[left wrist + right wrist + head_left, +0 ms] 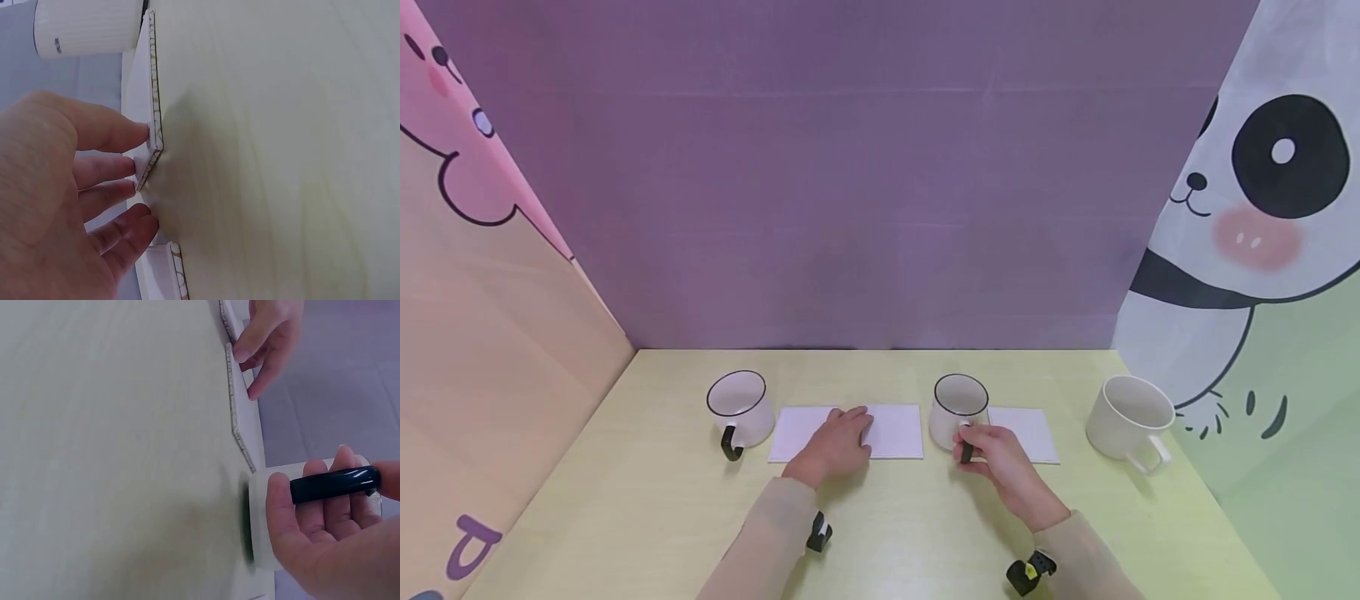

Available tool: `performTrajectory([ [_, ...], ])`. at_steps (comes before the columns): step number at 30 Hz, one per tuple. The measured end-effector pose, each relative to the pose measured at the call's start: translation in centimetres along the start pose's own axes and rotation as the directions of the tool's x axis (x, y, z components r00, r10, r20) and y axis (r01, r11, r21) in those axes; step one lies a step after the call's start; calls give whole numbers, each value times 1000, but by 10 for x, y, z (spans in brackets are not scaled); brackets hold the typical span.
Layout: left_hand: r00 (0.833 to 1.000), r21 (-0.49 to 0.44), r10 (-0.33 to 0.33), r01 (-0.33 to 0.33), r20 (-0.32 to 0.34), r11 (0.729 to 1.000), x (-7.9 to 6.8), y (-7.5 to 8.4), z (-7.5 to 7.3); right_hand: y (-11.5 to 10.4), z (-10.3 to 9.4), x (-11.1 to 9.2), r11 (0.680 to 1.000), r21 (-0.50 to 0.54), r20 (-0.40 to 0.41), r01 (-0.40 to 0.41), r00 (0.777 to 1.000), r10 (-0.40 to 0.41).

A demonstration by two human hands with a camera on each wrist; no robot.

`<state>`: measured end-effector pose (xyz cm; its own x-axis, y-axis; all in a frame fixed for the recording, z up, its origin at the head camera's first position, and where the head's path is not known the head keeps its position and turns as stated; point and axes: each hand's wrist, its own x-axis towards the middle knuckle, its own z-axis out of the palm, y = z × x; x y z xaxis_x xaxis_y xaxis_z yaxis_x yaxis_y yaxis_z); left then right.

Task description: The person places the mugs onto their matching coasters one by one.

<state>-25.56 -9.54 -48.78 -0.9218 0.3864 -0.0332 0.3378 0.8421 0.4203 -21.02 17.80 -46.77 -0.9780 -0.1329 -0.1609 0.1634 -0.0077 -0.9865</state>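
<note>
My left hand [838,442] touches the white boards [898,433] in the middle of the table, its fingers lightly bent. In the left wrist view, the thumb and fingertips meet a board [142,100] at its corner and short end, with a second board [161,272] beyond. To the right, my right hand [1000,467] holds a white mug [958,408] with a black rim by its black handle [334,484]. The mug is upright; whether its base touches the table cannot be told. Behind that mug and hand, another white board [1026,433] is partly hidden.
At the left stands a white mug [748,417] with black rim and handle. A plain white mug [1127,421] stands near the table's right edge. A purple backdrop [880,183] rises behind the pale wooden table [895,533], with printed panels on both sides.
</note>
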Motion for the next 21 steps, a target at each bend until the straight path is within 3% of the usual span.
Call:
performTrajectory([
  [10, 1000, -14, -15, 15, 2, 1000, 0, 1, 0, -9, 10, 2, 999, 50, -115, -9, 993, 15],
  [21, 1000, -52, -24, 24, 6, 998, 3, -3, 1, -14, 14, -1, 998, 31, -128, 53, 991, -49],
])
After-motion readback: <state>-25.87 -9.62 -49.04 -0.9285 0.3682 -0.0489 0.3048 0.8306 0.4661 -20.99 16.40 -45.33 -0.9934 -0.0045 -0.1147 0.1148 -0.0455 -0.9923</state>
